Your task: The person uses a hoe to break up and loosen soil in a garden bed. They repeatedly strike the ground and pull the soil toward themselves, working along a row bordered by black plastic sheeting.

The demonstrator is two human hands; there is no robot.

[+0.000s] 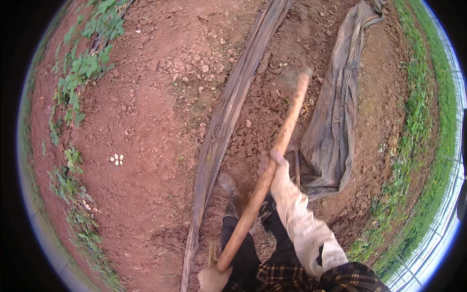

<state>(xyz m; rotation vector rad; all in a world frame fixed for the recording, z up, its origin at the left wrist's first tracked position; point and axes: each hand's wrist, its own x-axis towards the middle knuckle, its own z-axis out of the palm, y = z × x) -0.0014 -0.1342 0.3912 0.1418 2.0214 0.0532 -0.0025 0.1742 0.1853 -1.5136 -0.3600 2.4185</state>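
A hoe with a long wooden handle (pixel 251 202) slants up across the middle of the view. Near the lower end of that handle is my left hand (pixel 213 278), closed around it. My right hand (pixel 273 159), below a pale sleeve (pixel 299 222), grips the shaft around its middle. The blurred hoe blade (pixel 290 79) hangs over or touches loose reddish soil (pixel 251 124); which of the two, I cannot tell. A narrow pale strip (pixel 212 252) shows beside my left hand, its kind unclear.
Long bunched dark sheeting (pixel 233 98) runs left of the hoe. More crumpled sheeting (pixel 332 109) lies right, beside a thin upright stick (pixel 297 169). My muddy boot (pixel 229 184) stands between them. Leafy plants (pixel 87 65) grow far left; a grassy strip (pixel 419 120) borders the right.
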